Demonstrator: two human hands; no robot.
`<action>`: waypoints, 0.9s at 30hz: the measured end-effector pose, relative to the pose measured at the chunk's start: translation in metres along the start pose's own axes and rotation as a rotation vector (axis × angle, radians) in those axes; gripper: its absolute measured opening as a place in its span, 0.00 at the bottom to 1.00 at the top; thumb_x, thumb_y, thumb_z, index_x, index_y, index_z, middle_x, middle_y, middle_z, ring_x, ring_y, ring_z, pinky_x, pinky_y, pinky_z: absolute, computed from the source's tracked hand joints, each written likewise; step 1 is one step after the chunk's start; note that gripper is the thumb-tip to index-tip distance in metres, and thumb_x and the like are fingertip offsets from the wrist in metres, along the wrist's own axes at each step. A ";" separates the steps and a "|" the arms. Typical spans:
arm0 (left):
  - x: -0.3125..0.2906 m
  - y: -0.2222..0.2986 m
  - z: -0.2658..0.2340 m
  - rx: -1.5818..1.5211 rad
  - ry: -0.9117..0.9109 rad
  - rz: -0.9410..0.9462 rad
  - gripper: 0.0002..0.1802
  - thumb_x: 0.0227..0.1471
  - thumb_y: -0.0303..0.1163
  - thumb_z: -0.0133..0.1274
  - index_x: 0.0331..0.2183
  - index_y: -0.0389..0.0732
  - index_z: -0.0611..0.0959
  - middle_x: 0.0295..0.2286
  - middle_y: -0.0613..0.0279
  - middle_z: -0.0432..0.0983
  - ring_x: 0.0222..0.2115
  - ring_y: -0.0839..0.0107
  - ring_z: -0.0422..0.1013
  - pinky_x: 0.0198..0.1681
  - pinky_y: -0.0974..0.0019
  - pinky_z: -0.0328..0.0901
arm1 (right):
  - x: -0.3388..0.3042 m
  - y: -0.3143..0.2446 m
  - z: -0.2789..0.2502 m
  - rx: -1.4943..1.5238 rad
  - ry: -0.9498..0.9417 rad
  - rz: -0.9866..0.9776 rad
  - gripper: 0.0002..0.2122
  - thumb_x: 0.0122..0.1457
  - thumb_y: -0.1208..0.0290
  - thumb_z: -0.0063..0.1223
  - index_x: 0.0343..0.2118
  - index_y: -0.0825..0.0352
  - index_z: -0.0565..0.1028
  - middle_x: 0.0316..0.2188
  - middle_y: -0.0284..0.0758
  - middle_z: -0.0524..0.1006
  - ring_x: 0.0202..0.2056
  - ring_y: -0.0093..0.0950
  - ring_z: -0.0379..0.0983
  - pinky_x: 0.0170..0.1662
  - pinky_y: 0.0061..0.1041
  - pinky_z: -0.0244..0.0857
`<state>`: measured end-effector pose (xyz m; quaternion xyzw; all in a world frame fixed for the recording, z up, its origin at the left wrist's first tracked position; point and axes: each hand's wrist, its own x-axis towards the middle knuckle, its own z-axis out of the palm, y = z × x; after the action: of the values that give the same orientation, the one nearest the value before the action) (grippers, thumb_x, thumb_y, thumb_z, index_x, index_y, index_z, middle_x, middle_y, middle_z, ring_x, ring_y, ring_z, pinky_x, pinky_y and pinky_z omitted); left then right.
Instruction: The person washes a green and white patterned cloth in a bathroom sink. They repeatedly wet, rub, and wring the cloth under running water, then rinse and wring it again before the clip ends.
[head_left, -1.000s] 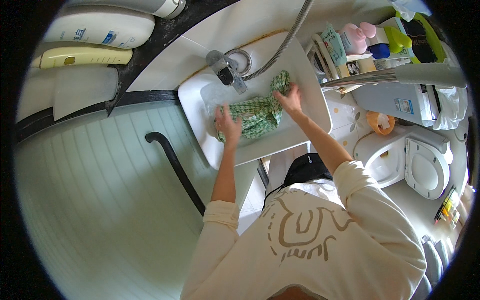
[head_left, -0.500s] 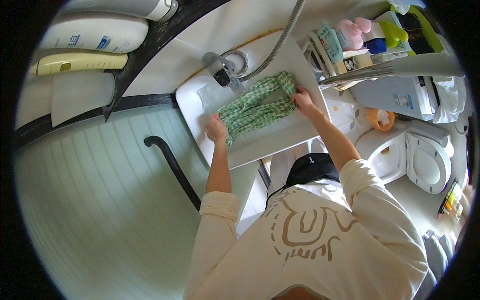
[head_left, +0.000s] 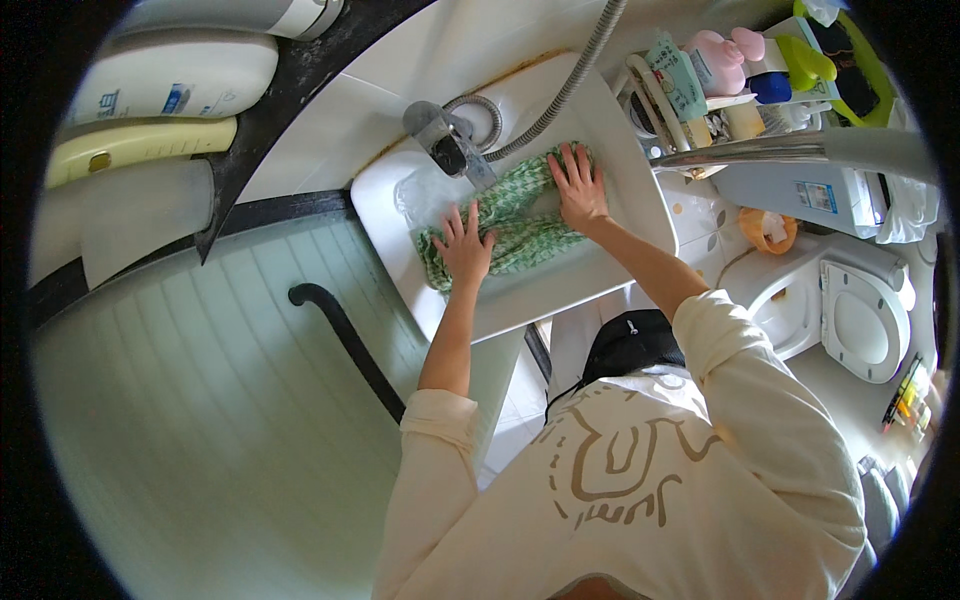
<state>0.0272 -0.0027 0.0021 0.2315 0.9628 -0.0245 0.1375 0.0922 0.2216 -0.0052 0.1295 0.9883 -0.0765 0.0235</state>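
A green-and-white patterned cloth (head_left: 535, 243) lies bunched in the white basin (head_left: 610, 262). My left hand (head_left: 464, 248) rests on its left part, fingers spread, palm down. Over the cloth's right end, my right hand (head_left: 580, 190) is laid flat with the fingers apart. Both hands press on the cloth from above, and neither grips it. The metal faucet (head_left: 447, 143) juts over the basin just beyond the cloth, above water at the basin's left side.
A grey shower hose (head_left: 562, 95) rises from the faucet. Bottles and boxes crowd a rack at right, with a pink bottle (head_left: 716, 62) on top. A toilet (head_left: 790, 310) stands at right, and a glass panel (head_left: 230, 400) with a black handle (head_left: 345, 340) fills the left.
Both hands have let go of the cloth's ends and opened flat onto it. The cloth sits lower in the basin, its left end spread further left.
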 end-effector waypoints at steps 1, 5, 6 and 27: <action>0.003 -0.001 0.000 0.013 0.035 0.007 0.37 0.48 0.50 0.48 0.57 0.57 0.53 0.57 0.57 0.45 0.57 0.54 0.45 0.53 0.39 0.45 | 0.004 0.001 0.002 -0.035 0.015 -0.016 0.36 0.43 0.70 0.52 0.57 0.59 0.51 0.59 0.41 0.45 0.58 0.44 0.41 0.52 0.51 0.46; 0.013 -0.006 0.007 0.040 0.121 0.011 0.37 0.48 0.51 0.48 0.57 0.56 0.55 0.57 0.52 0.44 0.57 0.53 0.45 0.51 0.40 0.49 | 0.029 -0.004 0.006 -0.179 -0.031 -0.033 0.32 0.45 0.68 0.52 0.56 0.58 0.55 0.58 0.40 0.48 0.58 0.42 0.41 0.52 0.49 0.48; 0.017 -0.007 0.009 0.046 0.113 0.002 0.37 0.48 0.51 0.48 0.57 0.56 0.55 0.57 0.51 0.44 0.57 0.53 0.45 0.51 0.40 0.50 | 0.039 -0.004 0.007 -0.167 -0.023 -0.054 0.30 0.46 0.68 0.52 0.54 0.58 0.57 0.57 0.40 0.49 0.58 0.42 0.42 0.52 0.49 0.47; 0.021 -0.013 0.027 -0.233 0.431 -0.129 0.35 0.36 0.38 0.62 0.46 0.40 0.66 0.40 0.55 0.65 0.44 0.55 0.60 0.46 0.49 0.54 | 0.081 0.051 -0.032 0.803 -0.198 0.049 0.22 0.37 0.84 0.49 0.42 0.67 0.70 0.39 0.38 0.68 0.39 0.32 0.66 0.39 0.30 0.64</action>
<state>0.0097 -0.0080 -0.0296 0.1519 0.9790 0.1279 -0.0469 0.0264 0.2954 0.0137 0.1438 0.8696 -0.4673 0.0680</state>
